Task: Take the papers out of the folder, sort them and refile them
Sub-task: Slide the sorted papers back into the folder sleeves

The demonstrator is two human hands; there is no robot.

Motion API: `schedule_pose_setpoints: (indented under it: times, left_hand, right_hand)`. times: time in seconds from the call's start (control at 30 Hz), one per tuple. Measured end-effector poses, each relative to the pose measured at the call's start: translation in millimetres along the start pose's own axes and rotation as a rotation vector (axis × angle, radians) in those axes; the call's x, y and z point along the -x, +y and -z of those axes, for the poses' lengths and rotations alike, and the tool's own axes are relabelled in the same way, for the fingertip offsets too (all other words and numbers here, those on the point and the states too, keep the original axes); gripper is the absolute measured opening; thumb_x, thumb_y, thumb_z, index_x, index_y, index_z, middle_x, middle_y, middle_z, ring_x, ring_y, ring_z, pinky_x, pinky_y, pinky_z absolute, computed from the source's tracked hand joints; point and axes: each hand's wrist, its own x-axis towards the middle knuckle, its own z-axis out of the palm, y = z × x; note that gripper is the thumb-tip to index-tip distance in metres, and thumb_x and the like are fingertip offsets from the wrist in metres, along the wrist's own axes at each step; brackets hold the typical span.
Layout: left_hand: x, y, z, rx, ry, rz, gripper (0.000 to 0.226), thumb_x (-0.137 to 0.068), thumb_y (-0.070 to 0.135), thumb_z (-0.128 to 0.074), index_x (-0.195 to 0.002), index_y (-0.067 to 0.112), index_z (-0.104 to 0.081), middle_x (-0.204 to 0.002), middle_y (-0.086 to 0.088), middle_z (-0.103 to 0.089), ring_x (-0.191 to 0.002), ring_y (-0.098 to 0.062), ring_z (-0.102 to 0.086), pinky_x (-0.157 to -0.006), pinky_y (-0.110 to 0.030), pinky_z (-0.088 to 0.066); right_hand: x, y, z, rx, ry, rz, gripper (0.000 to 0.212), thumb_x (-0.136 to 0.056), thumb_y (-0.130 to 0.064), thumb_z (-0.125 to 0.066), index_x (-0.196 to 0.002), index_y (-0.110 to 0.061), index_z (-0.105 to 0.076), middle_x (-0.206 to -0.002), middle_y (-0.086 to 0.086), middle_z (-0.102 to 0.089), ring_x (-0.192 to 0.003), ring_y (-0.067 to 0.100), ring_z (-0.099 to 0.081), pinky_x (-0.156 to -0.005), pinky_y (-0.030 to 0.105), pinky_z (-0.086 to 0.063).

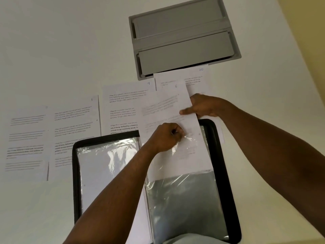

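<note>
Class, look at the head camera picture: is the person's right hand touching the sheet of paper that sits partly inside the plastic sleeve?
Touching. The head view shows the right hand gripping the sheet's right edge, thumb lying across its face.

Hidden and unclear parts

The folder (pixel 226 173) runs off the bottom edge below the hands; the sheet (pixel 167 110) between both hands is motion-blurred, its print unreadable, and covers the page (pixel 197 76) beyond them.

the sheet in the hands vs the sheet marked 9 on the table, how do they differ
The held sheet is lifted, partly inside a plastic sleeve and blurred; the sheet marked 9 lies flat on the table, loose and readable. Both hands grip the first; nothing touches the second. Both are white printed pages.
</note>
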Motion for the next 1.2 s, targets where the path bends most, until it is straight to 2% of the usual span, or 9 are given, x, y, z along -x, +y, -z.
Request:
schedule_pose_setpoints:
  times: [0.1,0.17,0.33,0.5,0.67,0.8,0.9,1.1,1.2]
  left_hand:
    - [1.3,-0.2,-1.1,-0.04,0.015,0.005,0.011,-0.093,0.024,-0.062,-0.099,0.017,-0.069,-0.094,0.009,-0.066,-0.085,-0.008,-0.063,-0.073,-0.014,-0.044]
    - [2.0,0.8,-1.3,-0.051,0.017,0.007,0.015,-0.094,0.027,-0.061,-0.101,0.017,-0.069,-0.094,0.009,-0.065,-0.086,-0.009,-0.063,-0.073,-0.017,-0.047]
    - [5.5,1.4,-1.2,-0.067,0.06,-0.019,0.011,-0.092,0.019,-0.062,-0.099,0.016,-0.07,-0.092,0.007,-0.066,-0.089,-0.011,-0.061,-0.082,-0.024,-0.049]
    - [6.5,0.5,-2.7,-0.155,0.079,-0.041,0.016,-0.093,0.023,-0.062,-0.103,0.013,-0.069,-0.097,0.0,-0.069,-0.089,-0.013,-0.063,-0.082,-0.025,-0.049]
    - [10.6,2.1,-3.2,-0.167,0.106,-0.066,0.012,-0.092,0.019,-0.062,-0.1,0.015,-0.07,-0.096,0.003,-0.07,-0.088,-0.012,-0.063,-0.082,-0.025,-0.05]
    - [15.1,3.2,-3.1,-0.173,0.14,-0.09,0.011,-0.091,0.022,-0.063,-0.097,0.014,-0.069,-0.091,0.0,-0.07,-0.082,-0.017,-0.065,-0.077,-0.03,-0.053]
    - [20.1,4.5,-0.2,-0.205,0.146,-0.099,0.018,-0.089,0.027,-0.066,-0.104,0.016,-0.066,-0.087,0.003,-0.066,-0.078,-0.015,-0.062,-0.068,-0.023,-0.049]
    - [34.2,-7.6,20.1,-0.38,0.087,-0.002,0.025,-0.088,0.016,-0.06,-0.112,0.018,-0.063,-0.09,0.005,-0.065,-0.083,-0.014,-0.062,-0.075,-0.026,-0.048]
    - [38.5,-13.1,22.3,-0.311,0.146,0.005,0.019,-0.091,0.012,-0.058,-0.107,0.014,-0.067,-0.101,0.0,-0.069,-0.091,-0.014,-0.063,-0.079,-0.021,-0.049]
  right_hand:
    - [7.6,1.3,5.1,0.137,-0.233,-0.127,0.073,-0.064,-0.03,-0.086,-0.13,-0.014,-0.058,-0.121,0.005,-0.067,-0.106,0.021,-0.065,-0.089,0.037,-0.056]
    - [11.1,1.9,6.8,0.134,-0.253,-0.136,0.081,-0.054,-0.037,-0.087,-0.128,-0.016,-0.059,-0.118,0.004,-0.069,-0.105,0.02,-0.066,-0.087,0.037,-0.057]
    - [3.5,7.9,-1.1,-0.123,0.157,0.047,0.045,-0.084,-0.028,-0.074,-0.123,-0.011,-0.06,-0.117,0.005,-0.069,-0.099,0.02,-0.068,-0.083,0.04,-0.058]
    - [10.0,6.3,7.6,0.297,-0.185,-0.135,0.041,-0.08,-0.023,-0.079,-0.116,-0.012,-0.065,-0.112,0.007,-0.069,-0.1,0.022,-0.067,-0.078,0.031,-0.059]
    - [6.9,-4.3,-6.5,0.35,0.03,0.053,0.018,-0.085,-0.026,-0.074,-0.099,-0.016,-0.072,-0.092,-0.011,-0.066,-0.084,0.007,-0.06,-0.068,0.019,-0.049]
    - [11.6,-5.3,-15.2,0.63,-0.239,0.013,0.008,-0.084,-0.021,-0.074,-0.092,-0.021,-0.075,-0.079,-0.02,-0.065,-0.077,-0.002,-0.057,-0.071,0.013,-0.041]
    - [13.2,-5.2,-14.9,0.675,-0.255,0.008,0.011,-0.084,-0.022,-0.074,-0.095,-0.022,-0.075,-0.078,-0.022,-0.062,-0.073,-0.005,-0.055,-0.065,0.009,-0.037]
    - [19.2,-1.2,-22.1,0.794,-0.302,-0.043,0.022,-0.086,-0.029,-0.071,-0.107,-0.021,-0.074,-0.104,-0.003,-0.071,-0.102,0.018,-0.065,-0.097,0.036,-0.05]
    - [28.4,-2.2,-20.1,0.713,-0.26,-0.058,0.02,-0.092,-0.028,-0.064,-0.108,-0.019,-0.072,-0.111,0.0,-0.068,-0.103,0.02,-0.062,-0.097,0.035,-0.049]
